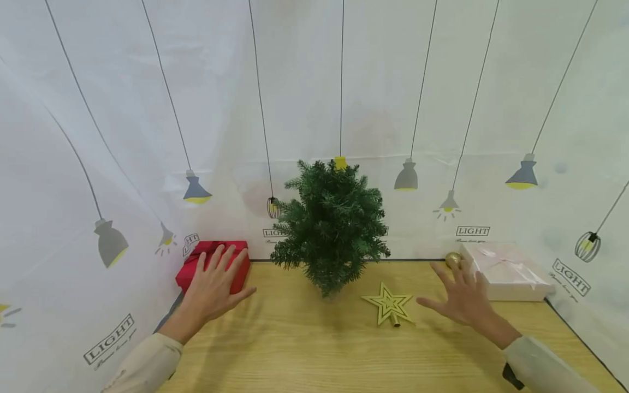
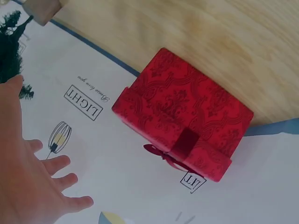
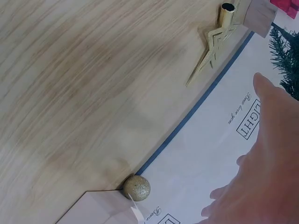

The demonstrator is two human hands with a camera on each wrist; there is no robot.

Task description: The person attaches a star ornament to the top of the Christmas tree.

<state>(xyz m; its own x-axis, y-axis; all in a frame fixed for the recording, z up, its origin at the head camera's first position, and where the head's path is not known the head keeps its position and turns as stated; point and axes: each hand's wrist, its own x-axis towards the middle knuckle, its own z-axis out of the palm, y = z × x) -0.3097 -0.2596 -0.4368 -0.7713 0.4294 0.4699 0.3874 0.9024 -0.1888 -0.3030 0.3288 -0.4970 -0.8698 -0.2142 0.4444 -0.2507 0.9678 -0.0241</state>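
Observation:
My left hand (image 1: pixel 214 286) is held with fingers spread in front of a red gift box (image 1: pixel 238 281); the left wrist view shows the hand apart from the box, whose lid carries a dark red ribbon. On the other side, my right hand (image 1: pixel 464 297) is spread in the air, holding nothing. Nearest to it are a gold star topper (image 1: pixel 389 304) lying on the table, a glittery gold ball (image 3: pixel 137 188), and a white gift box (image 1: pixel 511 273) with a pale bow. Between the hands a small green Christmas tree (image 1: pixel 331 224) stands upright.
The wooden table (image 1: pixel 295 355) ends at a dark back edge. Behind it hangs a white cloth (image 1: pixel 295 82) printed with lamps and the word LIGHT, also closing in both sides. In the left wrist view the tree's base (image 2: pixel 42 9) is a pale block.

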